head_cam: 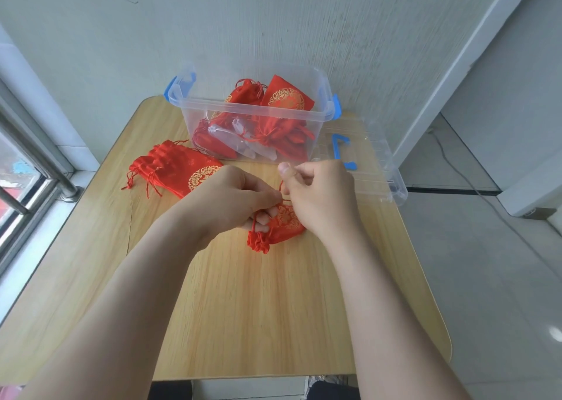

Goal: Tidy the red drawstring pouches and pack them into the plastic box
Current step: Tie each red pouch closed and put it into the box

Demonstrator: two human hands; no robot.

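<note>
left grip (240, 199): closed, fingers curled around the cord and upper edge of the held pouch (284, 224)
right grip (319, 197): closed, thumb and forefinger pinch the red drawstring (286, 200) just beside the left grip; thumb tip points up
held pouch: red with gold print, directly under and between both grips, low over the worktop (243, 308), contact unclear; gathered mouth on the near-left side, toward the person
loose pouches (175, 168): small red heap on the worktop, left of and beyond the left grip, cords trailing left
plastic box (213, 104): clear, blue latches, open, beyond both grips at the far worktop edge, against the wall
packed pouches (284, 101): several red ones inside the box, jumbled, one leaning upright at the back right
lid (374, 159): clear with blue handle, flat on the worktop, beyond and right of the right grip, overhanging the right edge
window rail (36, 159): far left of the left grip
floor (486, 278): grey, right of the right grip
</note>
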